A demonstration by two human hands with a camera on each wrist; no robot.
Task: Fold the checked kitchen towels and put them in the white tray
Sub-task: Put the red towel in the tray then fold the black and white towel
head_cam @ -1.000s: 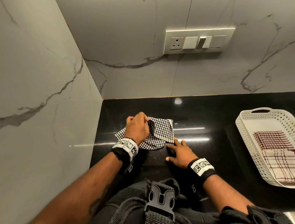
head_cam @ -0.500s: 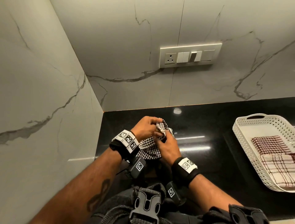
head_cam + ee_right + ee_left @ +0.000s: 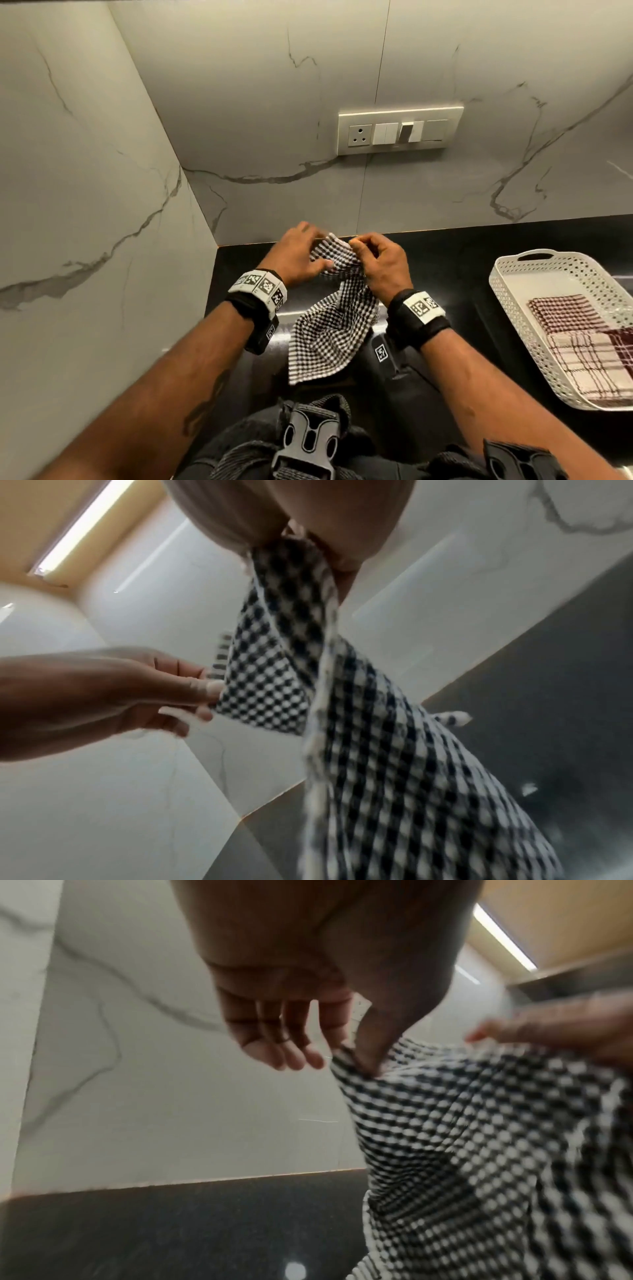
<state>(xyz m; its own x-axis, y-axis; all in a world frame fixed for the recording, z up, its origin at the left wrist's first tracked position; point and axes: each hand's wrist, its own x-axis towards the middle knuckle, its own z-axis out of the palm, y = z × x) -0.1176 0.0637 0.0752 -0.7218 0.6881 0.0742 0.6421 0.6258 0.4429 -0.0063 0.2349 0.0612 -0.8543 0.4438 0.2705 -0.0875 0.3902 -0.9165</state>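
Head view: the black-and-white checked towel, which a second earlier lay bunched on the black desk under the left hand while the right hand rested flat beside it, was now lifted clear of the surface and hung between both hands, its lower part draping toward the person. Half a second earlier the hands had been gathered together on the cloth; here they had drawn apart along its top edge — a sign, by judgement, that the towel was being opened out and squared before the first fold, so folding proper had not yet begun.

Left wrist view: the left hand pinched the towel's upper edge between thumb and forefinger, the remaining fingers loosely extended and touching nothing. Right wrist view: the right hand was closed round a gathered bunch of the cloth, with the rest hanging below it; the exact finger positions were hidden.

The white tray stood well to the right on the desk — two folded red-checked towels already lay in it, so the task appeared partly complete.
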